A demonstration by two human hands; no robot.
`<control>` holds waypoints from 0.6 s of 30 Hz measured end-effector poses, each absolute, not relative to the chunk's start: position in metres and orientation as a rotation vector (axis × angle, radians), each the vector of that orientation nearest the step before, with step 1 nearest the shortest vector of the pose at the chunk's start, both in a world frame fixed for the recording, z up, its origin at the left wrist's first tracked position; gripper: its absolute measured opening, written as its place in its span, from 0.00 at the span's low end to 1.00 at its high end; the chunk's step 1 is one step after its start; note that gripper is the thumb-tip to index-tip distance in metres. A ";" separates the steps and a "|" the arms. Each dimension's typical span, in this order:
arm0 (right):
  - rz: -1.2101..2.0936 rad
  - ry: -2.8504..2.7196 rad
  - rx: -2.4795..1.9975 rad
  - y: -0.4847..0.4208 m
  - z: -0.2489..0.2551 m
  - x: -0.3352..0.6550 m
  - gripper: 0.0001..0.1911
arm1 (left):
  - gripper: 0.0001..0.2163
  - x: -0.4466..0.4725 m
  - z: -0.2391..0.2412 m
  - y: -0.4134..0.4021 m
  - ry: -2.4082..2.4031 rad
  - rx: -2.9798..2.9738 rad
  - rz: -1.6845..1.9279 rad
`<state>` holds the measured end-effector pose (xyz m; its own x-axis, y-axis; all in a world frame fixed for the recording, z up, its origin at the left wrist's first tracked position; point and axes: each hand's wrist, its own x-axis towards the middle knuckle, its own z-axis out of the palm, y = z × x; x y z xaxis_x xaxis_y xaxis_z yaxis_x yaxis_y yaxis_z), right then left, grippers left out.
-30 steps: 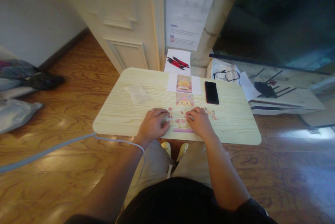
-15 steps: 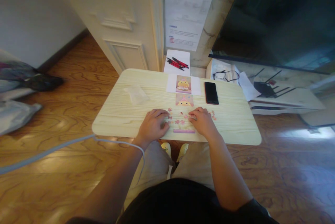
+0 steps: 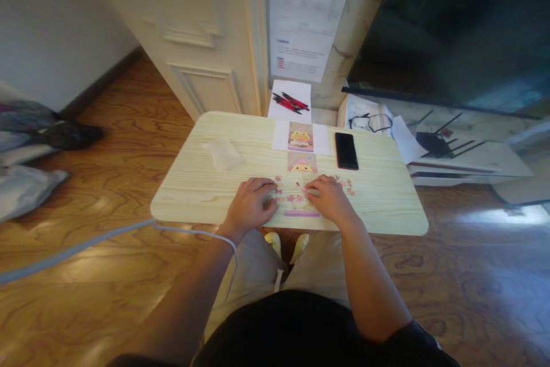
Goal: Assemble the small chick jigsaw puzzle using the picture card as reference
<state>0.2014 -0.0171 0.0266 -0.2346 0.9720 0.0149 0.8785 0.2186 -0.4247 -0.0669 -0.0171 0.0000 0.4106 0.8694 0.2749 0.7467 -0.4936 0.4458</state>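
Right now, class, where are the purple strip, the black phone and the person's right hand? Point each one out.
Purple strip (image 3: 301, 213): head view, middle of its length.
Black phone (image 3: 346, 151): head view, middle of its dark screen.
Right hand (image 3: 329, 197): head view, back of the hand.

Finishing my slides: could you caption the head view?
Left hand and right hand among puzzle pieces on a table, a phone lying farther back.

Puzzle pieces (image 3: 294, 198) on the table (image 3: 193, 189), picture section (image 3: 302, 163) behind them, phone (image 3: 346, 151) to its right
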 end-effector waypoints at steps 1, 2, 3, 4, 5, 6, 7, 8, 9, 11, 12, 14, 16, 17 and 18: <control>0.473 -2.222 -1.737 -0.016 0.027 0.201 0.10 | 0.17 -0.067 0.000 -0.017 1.415 2.416 0.702; 0.466 -2.225 -1.737 -0.016 0.028 0.201 0.09 | 0.17 -0.067 0.000 -0.017 1.414 2.417 0.704; 0.460 -2.229 -1.740 -0.015 0.028 0.201 0.09 | 0.17 -0.067 0.000 -0.017 1.413 2.419 0.706; 0.455 -2.235 -1.744 -0.014 0.029 0.201 0.09 | 0.17 -0.067 0.000 -0.017 1.412 2.421 0.707; 0.450 -2.243 -1.747 -0.014 0.029 0.200 0.09 | 0.17 -0.067 0.000 -0.017 1.410 2.423 0.704; 0.443 -2.249 -1.750 -0.013 0.030 0.200 0.09 | 0.17 -0.067 -0.001 -0.017 1.410 2.424 0.702; 0.437 -2.255 -1.751 -0.013 0.030 0.199 0.08 | 0.17 -0.067 -0.001 -0.017 1.411 2.424 0.701; 0.432 -2.259 -1.750 -0.012 0.030 0.199 0.08 | 0.17 -0.067 -0.001 -0.017 1.412 2.422 0.701; 0.430 -2.261 -1.746 -0.011 0.029 0.199 0.08 | 0.17 -0.067 -0.002 -0.016 1.414 2.420 0.704; 0.434 -2.266 -1.729 -0.010 0.029 0.198 0.08 | 0.17 -0.067 -0.002 -0.016 1.414 2.417 0.711; 0.436 -2.267 -1.720 -0.010 0.028 0.198 0.08 | 0.17 -0.067 -0.002 -0.016 1.413 2.418 0.713; 0.441 -2.266 -1.709 -0.009 0.027 0.197 0.08 | 0.16 -0.067 -0.002 -0.016 1.405 2.423 0.714; 0.446 -2.259 -1.709 -0.008 0.026 0.197 0.07 | 0.16 -0.067 -0.001 -0.017 1.404 2.425 0.716; 0.447 -2.254 -1.709 -0.007 0.025 0.196 0.06 | 0.16 -0.067 -0.001 -0.017 1.405 2.424 0.717; 0.448 -2.250 -1.707 -0.007 0.024 0.196 0.06 | 0.16 -0.067 0.000 -0.017 1.406 2.423 0.716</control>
